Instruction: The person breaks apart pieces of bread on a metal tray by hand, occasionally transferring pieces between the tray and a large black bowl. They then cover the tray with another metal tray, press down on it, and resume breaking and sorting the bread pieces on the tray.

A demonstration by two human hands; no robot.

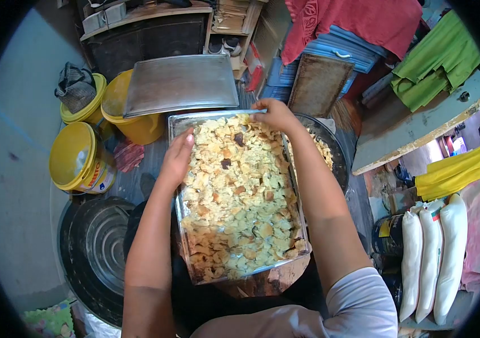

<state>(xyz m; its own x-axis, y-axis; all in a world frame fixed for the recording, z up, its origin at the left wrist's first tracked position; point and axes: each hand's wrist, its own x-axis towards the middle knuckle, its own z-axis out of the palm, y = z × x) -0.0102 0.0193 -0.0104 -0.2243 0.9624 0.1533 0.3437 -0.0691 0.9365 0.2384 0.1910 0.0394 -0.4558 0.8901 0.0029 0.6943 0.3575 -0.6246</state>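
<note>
A metal baking tray (178, 197) lies in front of my lap, spread with torn pieces of bread (240, 180), several browned and a couple dark. My left hand (178, 155) rests along the tray's left rim, fingers stretched out beside the bread; its thumb is hard to make out. At the far right corner, my right hand (275, 116) is closed over the rim with its fingers curled. Part of a round black pan (338, 163), also holding bread pieces, shows behind my right forearm.
On the left stand yellow buckets (72, 155) and a large black basin (90, 248). An upturned-looking metal tray (180, 84) lies across a bucket ahead. Long white filled bags (431, 259) stand at right, below a door (420, 124) hung with cloths. A brown tray (320, 84) leans at the back.
</note>
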